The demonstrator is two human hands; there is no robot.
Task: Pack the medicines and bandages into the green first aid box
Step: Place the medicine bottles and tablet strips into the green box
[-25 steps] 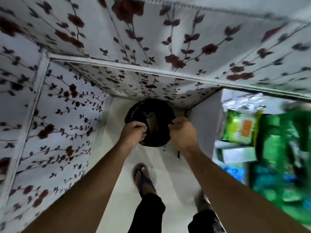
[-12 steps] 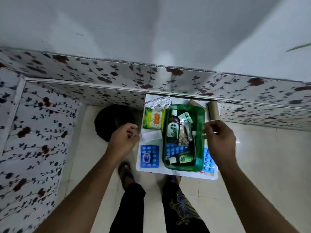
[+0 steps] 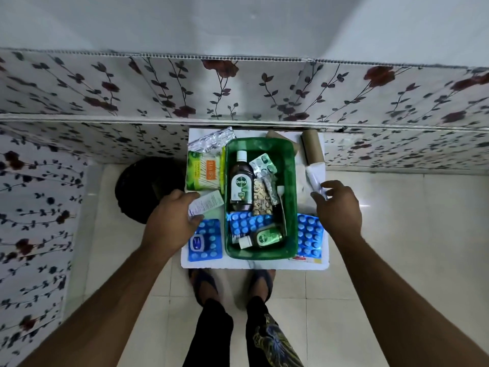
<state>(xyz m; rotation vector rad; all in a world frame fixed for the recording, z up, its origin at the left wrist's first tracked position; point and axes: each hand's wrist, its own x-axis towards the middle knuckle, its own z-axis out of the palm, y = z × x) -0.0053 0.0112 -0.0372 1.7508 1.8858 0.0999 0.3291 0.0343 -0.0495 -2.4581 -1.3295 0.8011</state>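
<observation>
The green first aid box (image 3: 291,200) stands on a small white table (image 3: 254,264). Inside it lie a brown Dettol bottle (image 3: 241,182), a small green bottle (image 3: 265,237), a blue blister sheet (image 3: 246,221) and other pill strips. My left hand (image 3: 170,223) is left of the box, with its fingers and thumb closed on a white medicine carton (image 3: 209,203). On the box's right side, my right hand (image 3: 340,207) pinches the near end of a white wrapped bandage roll (image 3: 312,176).
A cotton bud pack (image 3: 203,170) and a silver foil pack (image 3: 211,141) lie left of the box. Blue blister sheets (image 3: 209,243) (image 3: 309,238) lie on both sides of it. A cardboard tube (image 3: 312,147) is at the back right and a black bin (image 3: 146,189) on the floor at left. Floral panels stand behind.
Both hands left the black bin and my view swung right to the table. The left hand came down onto the white carton and the right hand onto the bandage roll.
</observation>
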